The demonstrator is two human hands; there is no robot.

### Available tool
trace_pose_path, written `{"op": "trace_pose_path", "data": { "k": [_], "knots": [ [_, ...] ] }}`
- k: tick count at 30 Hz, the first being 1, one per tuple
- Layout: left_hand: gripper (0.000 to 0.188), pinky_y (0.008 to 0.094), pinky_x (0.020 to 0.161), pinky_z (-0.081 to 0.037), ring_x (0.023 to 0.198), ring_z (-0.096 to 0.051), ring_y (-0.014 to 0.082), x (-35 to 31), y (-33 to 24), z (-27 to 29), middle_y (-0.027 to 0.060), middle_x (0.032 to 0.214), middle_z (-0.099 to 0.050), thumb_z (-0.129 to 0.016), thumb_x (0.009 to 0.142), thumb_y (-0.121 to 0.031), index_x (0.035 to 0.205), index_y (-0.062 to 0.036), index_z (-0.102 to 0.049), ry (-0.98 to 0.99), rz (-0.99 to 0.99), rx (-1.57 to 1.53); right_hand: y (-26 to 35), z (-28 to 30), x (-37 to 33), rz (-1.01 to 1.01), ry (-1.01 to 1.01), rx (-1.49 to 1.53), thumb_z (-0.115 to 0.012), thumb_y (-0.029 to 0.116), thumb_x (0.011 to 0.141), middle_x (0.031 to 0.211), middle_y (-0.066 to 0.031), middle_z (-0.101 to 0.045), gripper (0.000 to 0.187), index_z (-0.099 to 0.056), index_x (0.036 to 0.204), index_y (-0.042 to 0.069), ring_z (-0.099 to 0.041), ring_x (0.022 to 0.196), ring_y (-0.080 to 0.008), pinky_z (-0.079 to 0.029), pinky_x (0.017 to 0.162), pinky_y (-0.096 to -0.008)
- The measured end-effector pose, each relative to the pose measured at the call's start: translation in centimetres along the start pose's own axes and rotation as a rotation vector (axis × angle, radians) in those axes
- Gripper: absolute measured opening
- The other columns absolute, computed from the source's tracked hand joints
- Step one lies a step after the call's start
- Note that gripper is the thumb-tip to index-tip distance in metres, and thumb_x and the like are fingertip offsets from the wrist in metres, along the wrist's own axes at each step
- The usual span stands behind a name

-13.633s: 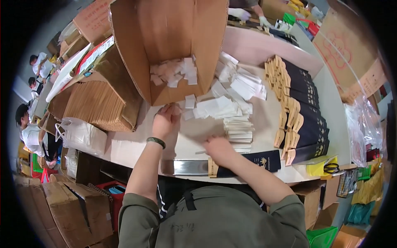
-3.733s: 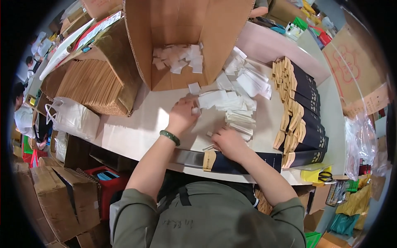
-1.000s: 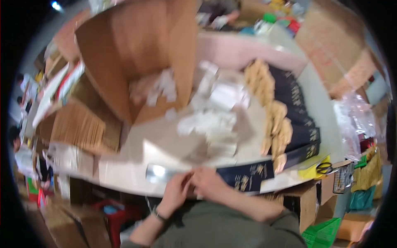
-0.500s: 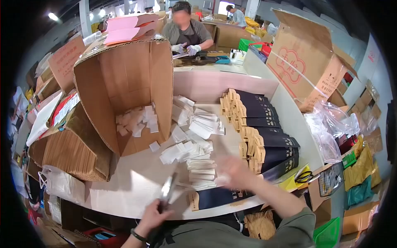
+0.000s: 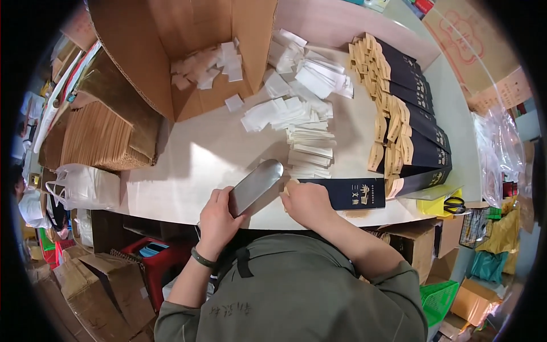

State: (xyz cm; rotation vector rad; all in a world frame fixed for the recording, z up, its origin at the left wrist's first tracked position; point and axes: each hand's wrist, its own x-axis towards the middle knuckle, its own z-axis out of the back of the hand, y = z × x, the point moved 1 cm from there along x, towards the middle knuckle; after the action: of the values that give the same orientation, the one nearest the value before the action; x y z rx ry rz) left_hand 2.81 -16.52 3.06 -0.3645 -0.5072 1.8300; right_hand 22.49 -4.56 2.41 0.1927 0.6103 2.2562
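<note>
A silver metal scoop, long and trough-shaped with a rounded end (image 5: 256, 187), is held in my left hand (image 5: 219, 219) over the table's front edge. My right hand (image 5: 309, 205) is closed around the left end of a flat dark-blue pouch (image 5: 358, 194) with a tan top. That pouch lies along the front edge, and my hand hides most of its tan end. Just beyond it, small flat white packets (image 5: 310, 151) lie in a neat row. Looser white packets (image 5: 285, 111) spread behind them. To the right, several similar dark pouches (image 5: 413, 111) overlap in a long pile.
An open cardboard carton (image 5: 134, 60) lies on its side at the back left, with white squares (image 5: 228, 60) inside. Left of it are stacked cardboard sheets (image 5: 97, 137) and a white plastic bag (image 5: 88, 185). Black scissors (image 5: 454, 205) rest at the right corner. A low wall borders the table.
My view has tilted down, and the co-worker is out of it. My right hand, blurred beside the white packets before, now grips the pouch's end. The scoop has come closer to that hand.
</note>
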Motion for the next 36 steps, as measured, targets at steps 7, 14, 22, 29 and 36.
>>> {"op": "trace_pose_path", "data": {
  "k": [7,14,22,29,36],
  "knots": [
    [0.081,0.0406,0.073,-0.051,0.087,-0.061,0.0334,-0.4,0.6,2.8,0.0138,0.1,-0.058,-0.086,0.062,-0.033,0.131,-0.0069,-0.051,0.357,-0.209,0.119,0.6,-0.5,0.6,-0.122,0.044,0.168,-0.06,0.023,0.078,0.07,-0.0194,-0.064,0.021,-0.064,0.075,0.003,-0.064,0.068,-0.0385,-0.051,0.066,-0.0483],
    [0.052,0.0413,0.084,-0.05,0.101,-0.06,0.0349,7.2,0.8,3.0,0.0162,0.116,-0.061,-0.076,0.077,-0.034,0.116,-0.003,-0.06,0.12,-0.579,0.048,1.4,0.0,3.7,0.221,-0.102,0.06,-0.062,0.021,0.082,0.077,-0.0168,-0.064,0.017,-0.061,0.077,0.005,-0.064,0.076,-0.0354,-0.051,0.066,-0.0471],
    [0.045,0.0463,0.098,-0.043,0.113,-0.054,0.0379,22.5,3.0,-1.1,0.0206,0.123,-0.058,-0.06,0.086,-0.019,0.13,-0.0101,-0.051,-0.165,-0.299,0.308,1.2,-3.2,8.4,0.338,-0.171,-0.154,-0.057,0.009,0.08,0.087,-0.0149,-0.063,0.012,-0.059,0.09,0.002,-0.064,0.084,-0.0329,-0.053,0.069,-0.045],
    [0.033,0.0436,0.084,-0.05,0.097,-0.062,0.0381,20.0,3.8,0.9,0.021,0.108,-0.064,-0.062,0.085,-0.026,0.111,-0.0053,-0.062,-0.215,-0.144,0.112,2.2,-0.7,10.9,0.385,-0.214,0.381,-0.062,0.006,0.082,0.086,-0.0139,-0.065,0.022,-0.063,0.104,0.005,-0.063,0.08,-0.0319,-0.051,0.071,-0.04],
    [0.019,0.0369,0.07,-0.049,0.078,-0.062,0.0306,2.5,3.0,1.3,0.0158,0.086,-0.064,-0.057,0.093,-0.01,0.109,-0.0014,-0.063,-0.082,-0.009,-0.373,0.0,3.0,15.8,0.079,0.341,0.431,-0.069,0.013,0.086,0.089,-0.0115,-0.071,0.014,-0.072,0.096,0.004,-0.066,0.08,-0.0163,-0.051,0.073,-0.0308]
  ]
}}
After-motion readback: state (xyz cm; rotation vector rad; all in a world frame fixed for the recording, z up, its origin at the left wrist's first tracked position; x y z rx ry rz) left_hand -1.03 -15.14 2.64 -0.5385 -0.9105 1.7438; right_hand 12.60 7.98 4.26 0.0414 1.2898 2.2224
